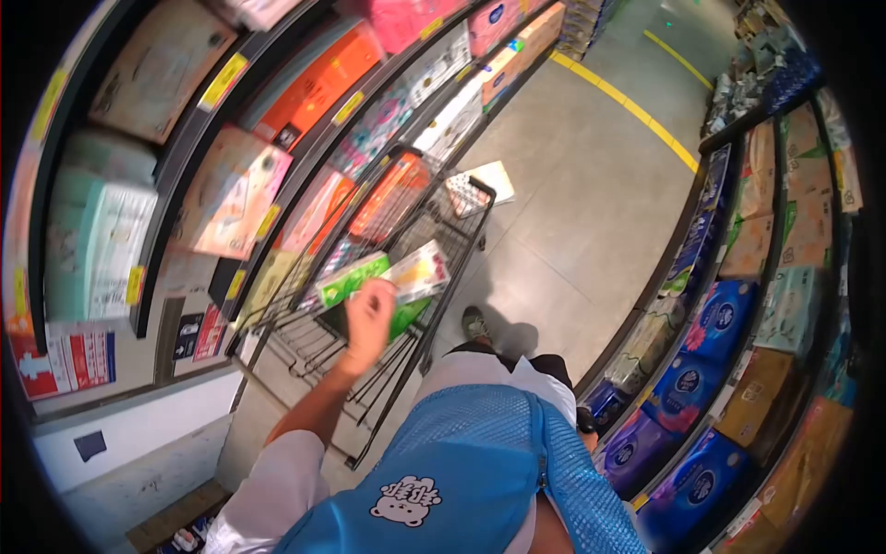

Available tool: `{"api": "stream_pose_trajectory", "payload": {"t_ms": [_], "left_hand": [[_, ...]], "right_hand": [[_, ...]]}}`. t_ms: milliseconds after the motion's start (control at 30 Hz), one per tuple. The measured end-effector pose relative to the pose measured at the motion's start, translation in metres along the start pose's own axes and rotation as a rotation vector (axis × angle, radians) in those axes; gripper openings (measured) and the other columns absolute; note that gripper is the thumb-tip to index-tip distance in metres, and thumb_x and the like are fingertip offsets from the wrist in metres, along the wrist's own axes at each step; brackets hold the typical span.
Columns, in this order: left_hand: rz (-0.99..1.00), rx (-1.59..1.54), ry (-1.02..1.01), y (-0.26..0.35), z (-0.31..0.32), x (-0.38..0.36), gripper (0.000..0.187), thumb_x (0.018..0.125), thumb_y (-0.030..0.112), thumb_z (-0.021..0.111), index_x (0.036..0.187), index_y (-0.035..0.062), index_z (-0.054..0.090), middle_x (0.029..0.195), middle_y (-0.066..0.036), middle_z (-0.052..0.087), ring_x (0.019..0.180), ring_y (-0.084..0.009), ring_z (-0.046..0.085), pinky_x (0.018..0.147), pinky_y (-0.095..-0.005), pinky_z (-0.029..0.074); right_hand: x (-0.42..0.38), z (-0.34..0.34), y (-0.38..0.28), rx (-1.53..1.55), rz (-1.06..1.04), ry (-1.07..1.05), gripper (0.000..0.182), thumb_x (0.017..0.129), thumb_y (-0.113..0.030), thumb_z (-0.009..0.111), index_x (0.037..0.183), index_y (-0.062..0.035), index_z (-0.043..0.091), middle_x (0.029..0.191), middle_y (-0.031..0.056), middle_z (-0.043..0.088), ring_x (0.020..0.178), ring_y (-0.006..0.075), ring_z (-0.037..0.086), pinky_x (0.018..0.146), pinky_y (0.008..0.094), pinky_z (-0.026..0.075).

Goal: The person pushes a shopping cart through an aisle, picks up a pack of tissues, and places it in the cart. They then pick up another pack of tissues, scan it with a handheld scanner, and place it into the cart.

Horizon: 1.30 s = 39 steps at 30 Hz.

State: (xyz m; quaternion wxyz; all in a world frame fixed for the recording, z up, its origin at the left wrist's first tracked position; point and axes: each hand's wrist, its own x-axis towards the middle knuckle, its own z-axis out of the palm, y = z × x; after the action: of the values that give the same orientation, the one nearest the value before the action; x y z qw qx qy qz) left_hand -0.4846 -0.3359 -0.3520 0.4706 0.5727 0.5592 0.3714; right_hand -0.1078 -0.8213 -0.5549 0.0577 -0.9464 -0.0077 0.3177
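Observation:
My left hand (371, 320) reaches over a black wire shopping cart (432, 343), its fingers curled. They meet the corner of a white pack with yellow and red print (417, 270); whether they grip it is hard to see. A green pack (354, 279) lies just left of the fingers, and more green packaging (407, 316) shows under the hand. Farther forward in the cart is an orange pack (392, 197). Beside my body, my right hand (589, 439) shows only in part, with a dark band at the wrist; its fingers are hidden.
Shelves of packaged goods (318, 88) rise close on the left. More shelves with blue packs (688, 392) line the right. A white carton (494, 180) sits just beyond the cart. Grey floor (572, 175) with a yellow line (637, 111) runs ahead.

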Motion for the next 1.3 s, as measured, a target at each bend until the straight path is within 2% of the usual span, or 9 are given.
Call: {"api": "stream_pose_trajectory", "payload": {"t_ms": [133, 267, 433, 533, 700, 867, 1033, 1167, 1300], "left_hand": [[0.067, 0.095, -0.381, -0.042, 0.09, -0.009, 0.009, 0.105, 0.01, 0.068, 0.104, 0.0019, 0.073, 0.084, -0.005, 0.067, 0.074, -0.0112, 0.059, 0.067, -0.0299, 0.049], [-0.105, 0.378, -0.872, -0.02, 0.15, 0.002, 0.025, 0.1, 0.018, 0.073, 0.119, 0.002, 0.074, 0.101, -0.016, 0.076, 0.089, -0.0279, 0.074, 0.084, -0.0409, 0.059], [-0.295, 0.484, -1.006, -0.053, 0.202, 0.033, 0.044, 0.098, 0.027, 0.072, 0.137, 0.008, 0.07, 0.115, -0.023, 0.074, 0.11, -0.0375, 0.073, 0.099, -0.0452, 0.057], [-0.081, 0.578, -1.212, -0.12, 0.237, 0.05, 0.048, 0.097, 0.029, 0.07, 0.14, 0.0102, 0.069, 0.123, -0.025, 0.069, 0.116, -0.043, 0.069, 0.103, -0.0477, 0.054], [-0.167, 0.687, -1.24, 0.012, 0.297, 0.084, 0.044, 0.099, 0.025, 0.063, 0.14, 0.0113, 0.068, 0.124, -0.025, 0.066, 0.119, -0.0455, 0.067, 0.104, -0.0508, 0.053], [-0.218, 0.765, -1.326, 0.063, 0.324, 0.114, 0.041, 0.102, 0.019, 0.057, 0.14, 0.0087, 0.064, 0.126, -0.025, 0.066, 0.121, -0.045, 0.067, 0.106, -0.0506, 0.053], [-0.207, 0.619, -1.244, 0.045, 0.332, 0.13, 0.04, 0.1, 0.013, 0.057, 0.139, 0.0064, 0.063, 0.125, -0.023, 0.069, 0.121, -0.0421, 0.067, 0.105, -0.0497, 0.053], [-0.398, 0.465, -1.197, 0.082, 0.327, 0.162, 0.031, 0.092, 0.009, 0.07, 0.122, 0.0005, 0.072, 0.118, -0.023, 0.073, 0.116, -0.0394, 0.07, 0.103, -0.0466, 0.053], [-0.294, 0.427, -1.118, 0.122, 0.301, 0.17, 0.028, 0.095, 0.013, 0.071, 0.119, -0.0011, 0.073, 0.115, -0.021, 0.075, 0.109, -0.0367, 0.073, 0.097, -0.0437, 0.056]], "right_hand": [[0.033, -0.022, -0.063, 0.12, -0.064, 0.094, 0.049, 0.077, -0.033, 0.088, 0.114, -0.0018, 0.08, 0.106, 0.0251, 0.081, 0.106, 0.0418, 0.078, 0.092, 0.0502, 0.06], [0.076, -0.054, -0.141, 0.13, -0.029, 0.054, 0.047, 0.079, -0.032, 0.085, 0.115, -0.003, 0.08, 0.107, 0.0247, 0.08, 0.108, 0.0401, 0.078, 0.093, 0.051, 0.06], [0.177, -0.058, -0.195, 0.112, -0.107, -0.021, 0.042, 0.079, -0.032, 0.086, 0.111, -0.0063, 0.081, 0.103, 0.0234, 0.081, 0.104, 0.041, 0.078, 0.089, 0.0519, 0.061], [0.252, -0.074, -0.246, 0.123, -0.179, -0.08, 0.043, 0.077, -0.031, 0.088, 0.111, -0.0061, 0.081, 0.103, 0.0229, 0.081, 0.103, 0.0401, 0.079, 0.088, 0.052, 0.061], [0.348, -0.133, -0.322, 0.162, -0.406, -0.09, 0.043, 0.074, -0.035, 0.092, 0.097, 0.0002, 0.082, 0.088, 0.0251, 0.079, 0.09, 0.0426, 0.079, 0.078, 0.0495, 0.061], [0.404, -0.179, -0.409, 0.218, -0.527, -0.104, 0.044, 0.078, -0.025, 0.091, 0.114, -0.0031, 0.079, 0.1, 0.0232, 0.08, 0.101, 0.0394, 0.079, 0.086, 0.0475, 0.061], [0.379, -0.178, -0.461, 0.271, -0.532, -0.153, 0.044, 0.079, -0.025, 0.091, 0.115, -0.0034, 0.079, 0.103, 0.0214, 0.081, 0.102, 0.0365, 0.08, 0.088, 0.044, 0.061], [0.347, -0.159, -0.467, 0.238, -0.634, -0.23, 0.042, 0.08, -0.023, 0.09, 0.116, -0.003, 0.079, 0.102, 0.0209, 0.081, 0.1, 0.0361, 0.08, 0.087, 0.0443, 0.061], [0.319, -0.151, -0.478, 0.214, -0.705, -0.367, 0.041, 0.082, -0.023, 0.089, 0.116, -0.0026, 0.078, 0.101, 0.0211, 0.081, 0.099, 0.0363, 0.08, 0.087, 0.0452, 0.06]]}}
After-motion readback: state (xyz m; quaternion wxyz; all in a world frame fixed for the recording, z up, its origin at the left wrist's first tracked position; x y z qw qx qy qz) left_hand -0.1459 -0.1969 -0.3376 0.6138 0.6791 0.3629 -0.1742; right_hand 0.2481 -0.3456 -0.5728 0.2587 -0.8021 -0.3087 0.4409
